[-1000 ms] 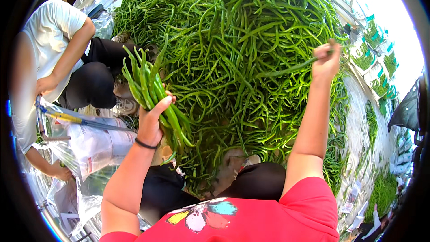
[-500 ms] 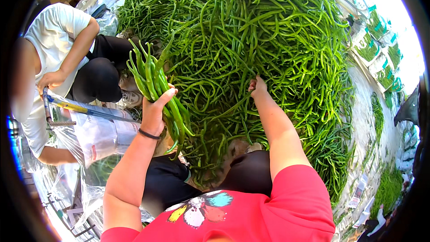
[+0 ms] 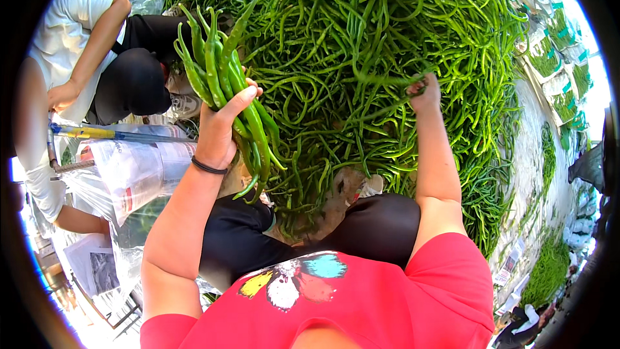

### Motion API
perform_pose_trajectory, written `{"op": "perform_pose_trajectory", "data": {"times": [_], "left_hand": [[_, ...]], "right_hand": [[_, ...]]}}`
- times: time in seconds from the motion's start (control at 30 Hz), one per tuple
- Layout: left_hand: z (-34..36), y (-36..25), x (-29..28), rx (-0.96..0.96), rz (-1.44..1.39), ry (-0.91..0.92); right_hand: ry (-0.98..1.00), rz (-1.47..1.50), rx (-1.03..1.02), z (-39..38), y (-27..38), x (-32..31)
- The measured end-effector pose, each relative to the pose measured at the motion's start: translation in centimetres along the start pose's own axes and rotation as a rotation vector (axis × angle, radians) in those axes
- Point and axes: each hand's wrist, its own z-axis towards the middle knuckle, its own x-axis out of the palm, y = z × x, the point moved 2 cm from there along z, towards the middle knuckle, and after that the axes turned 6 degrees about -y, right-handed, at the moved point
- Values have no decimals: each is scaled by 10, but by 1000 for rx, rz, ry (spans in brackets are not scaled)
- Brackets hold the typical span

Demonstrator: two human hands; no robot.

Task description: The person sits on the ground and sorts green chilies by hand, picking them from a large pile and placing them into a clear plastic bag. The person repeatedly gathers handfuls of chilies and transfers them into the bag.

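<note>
A bunch of long green chili peppers is gripped in my left hand, the thumb laid across it. The upper ends fan out above the fist and the lower ends hang past my wrist, which wears a dark band. Over the right part of a big heap of green chili peppers, my right hand is closed on a chili pepper that stretches leftward, smeared by motion. A second thin green strip trails from the same fingers, too blurred to tell if it is held.
At the left a person in a white shirt sits close by, next to a blue-and-yellow bar and a plastic-lined container. Packed peppers stand at the far right. My knees border the heap's near side.
My right hand has moved right and up from the heap, pulling a chili pepper with it. My left hand still holds the bunch, slightly further left and higher in view.
</note>
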Motion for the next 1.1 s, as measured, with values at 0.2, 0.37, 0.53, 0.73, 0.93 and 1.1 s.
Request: {"op": "perform_pose_trajectory", "data": {"times": [0.2,0.37,0.53,0.73,0.93,1.1], "left_hand": [[2,-3,2,23,54,10],[2,2,2,5,69,-5],[0,3,-1,-17,127,8],[-3,2,-10,3,130,-8],[-7,0,-5,22,79,46],[-9,0,3,45,51,27]], "right_hand": [[260,-1486,-747,-46,-21,30],[764,-2248,-1038,-36,-134,26],[751,-2903,-1161,-11,-166,15],[591,-2817,-760,-59,-125,18],[302,-2084,-1113,-124,-31,19],[25,-1854,-1106,-108,-6,26]]}}
